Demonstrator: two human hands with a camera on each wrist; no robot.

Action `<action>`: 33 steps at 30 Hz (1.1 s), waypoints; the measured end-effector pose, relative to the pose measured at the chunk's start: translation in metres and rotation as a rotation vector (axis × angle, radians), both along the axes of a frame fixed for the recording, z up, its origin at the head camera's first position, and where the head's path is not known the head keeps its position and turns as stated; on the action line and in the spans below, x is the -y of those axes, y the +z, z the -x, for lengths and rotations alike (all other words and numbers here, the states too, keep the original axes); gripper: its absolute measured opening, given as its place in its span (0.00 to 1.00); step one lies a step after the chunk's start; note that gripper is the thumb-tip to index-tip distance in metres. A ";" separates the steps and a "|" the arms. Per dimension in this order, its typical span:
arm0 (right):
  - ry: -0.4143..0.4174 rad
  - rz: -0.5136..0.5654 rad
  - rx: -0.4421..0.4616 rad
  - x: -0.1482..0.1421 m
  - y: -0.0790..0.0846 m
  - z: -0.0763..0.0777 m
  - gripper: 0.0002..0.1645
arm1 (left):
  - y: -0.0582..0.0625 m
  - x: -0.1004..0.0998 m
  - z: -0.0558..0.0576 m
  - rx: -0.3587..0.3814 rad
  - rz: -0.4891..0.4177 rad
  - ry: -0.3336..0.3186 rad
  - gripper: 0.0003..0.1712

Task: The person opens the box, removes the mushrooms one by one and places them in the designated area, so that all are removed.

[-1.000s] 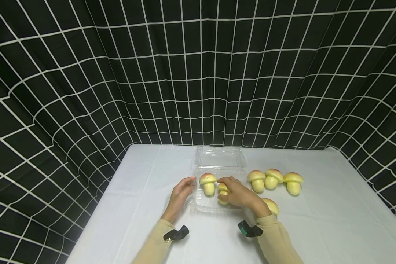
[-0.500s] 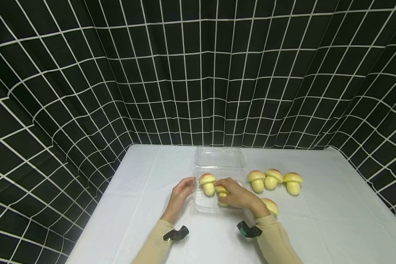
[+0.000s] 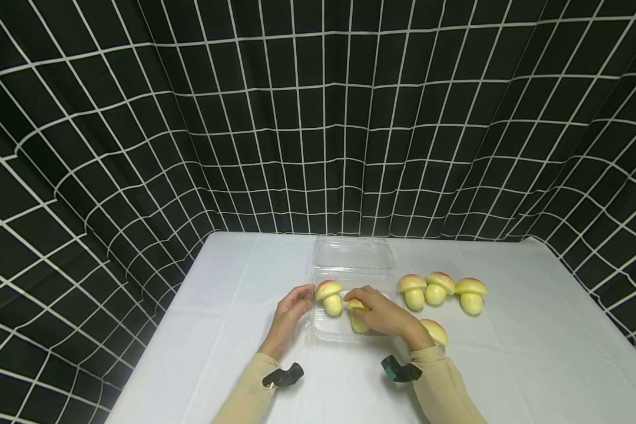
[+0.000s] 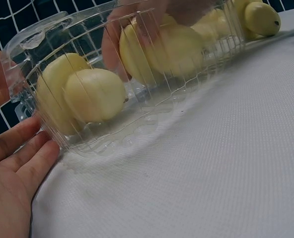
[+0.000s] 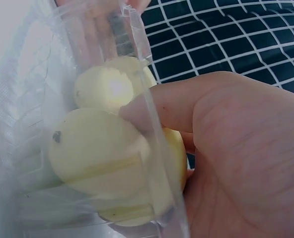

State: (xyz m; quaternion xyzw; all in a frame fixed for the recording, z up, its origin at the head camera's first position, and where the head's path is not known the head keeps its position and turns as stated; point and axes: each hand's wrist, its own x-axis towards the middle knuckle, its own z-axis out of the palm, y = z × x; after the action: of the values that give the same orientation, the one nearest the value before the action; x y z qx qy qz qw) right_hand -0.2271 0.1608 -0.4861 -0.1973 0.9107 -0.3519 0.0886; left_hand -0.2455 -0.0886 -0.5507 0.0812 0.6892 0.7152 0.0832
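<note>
A clear plastic clamshell container (image 3: 320, 334) lies with its lid (image 3: 353, 257) folded back. My right hand (image 3: 381, 312) reaches inside and pinches a toy mushroom (image 3: 358, 325), yellow with a rounded stem; its cap is partly covered by the fingers. To its left in the container lies another mushroom (image 3: 333, 305) with a reddish cap top, close to the left wall. My left hand (image 3: 288, 321) stands at the container's left side. In the left wrist view its extended fingers (image 4: 35, 163) touch the clear wall, which bears the left mushroom (image 4: 95, 94) behind it.
Right of the container, a row of mushrooms (image 3: 413, 292) lies on the white table (image 3: 509, 365). One more mushroom (image 3: 436, 331) is partly hidden behind the right wrist. A black curtain with a white grid (image 3: 344, 118) encloses the table's back and sides.
The left mushroom in the container has shifted slightly left, toward the left wall. The held mushroom has moved slightly down, its stem showing more. The left hand has stayed in place.
</note>
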 end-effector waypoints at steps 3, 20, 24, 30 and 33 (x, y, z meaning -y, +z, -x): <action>0.009 0.016 0.000 -0.001 0.002 0.000 0.17 | 0.000 0.000 0.000 0.004 -0.006 0.002 0.26; -0.029 0.126 0.018 -0.001 0.019 -0.005 0.17 | 0.003 0.000 -0.003 -0.035 0.009 -0.002 0.26; -0.029 0.137 0.022 -0.001 0.021 -0.005 0.16 | 0.004 0.001 -0.003 -0.038 0.009 -0.003 0.26; -0.050 0.131 0.024 -0.002 0.022 -0.005 0.15 | 0.002 0.001 -0.002 -0.039 0.017 0.008 0.25; -0.063 0.129 0.023 -0.006 0.022 -0.005 0.15 | -0.002 0.000 0.000 -0.025 -0.006 0.007 0.25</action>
State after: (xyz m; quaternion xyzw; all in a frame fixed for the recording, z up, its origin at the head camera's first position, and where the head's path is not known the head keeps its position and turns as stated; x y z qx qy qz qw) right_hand -0.2226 0.1663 -0.4639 -0.1699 0.8907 -0.4148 0.0753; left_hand -0.2459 -0.0882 -0.5524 0.0876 0.6884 0.7164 0.0719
